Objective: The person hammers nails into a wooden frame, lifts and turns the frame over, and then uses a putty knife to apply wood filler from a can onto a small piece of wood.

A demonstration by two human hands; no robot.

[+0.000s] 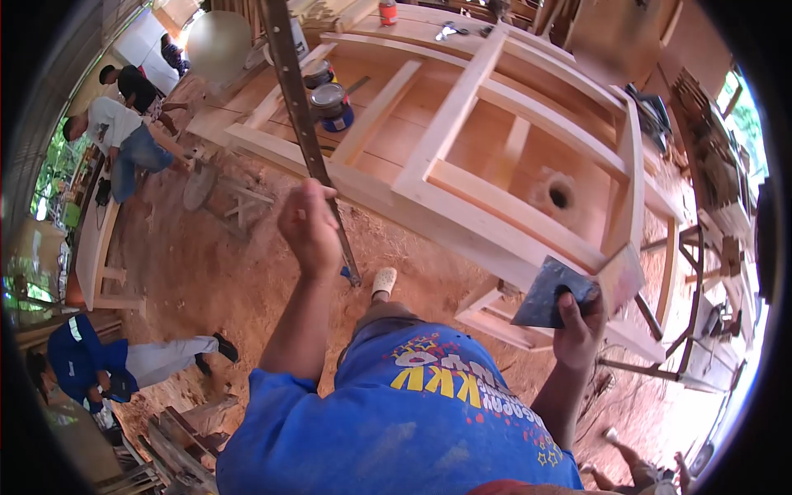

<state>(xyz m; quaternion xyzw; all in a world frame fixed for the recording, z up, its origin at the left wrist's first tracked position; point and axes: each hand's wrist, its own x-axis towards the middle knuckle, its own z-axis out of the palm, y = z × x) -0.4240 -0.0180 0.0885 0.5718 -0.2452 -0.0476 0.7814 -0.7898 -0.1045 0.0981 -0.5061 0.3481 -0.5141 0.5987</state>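
My left hand is raised, fingers curled in, right beside a dark metal bar with holes. The bar slants from the top of the view down to near my shoe and overlaps the wooden frame. What the left fingers hold, if anything, I cannot tell. My right hand grips a flat blue-grey plate with a smeared surface, thumb up against it. A pale, pinkish flat piece stands out on the other side of that hand. Both flat pieces overlap the near corner of a pale wooden frame.
Two cans stand among the frame's slats, and a red container is at the back. A wooden stool stands on the dirt floor at left. Several people are around, one in blue. Timber scraps lie at lower left.
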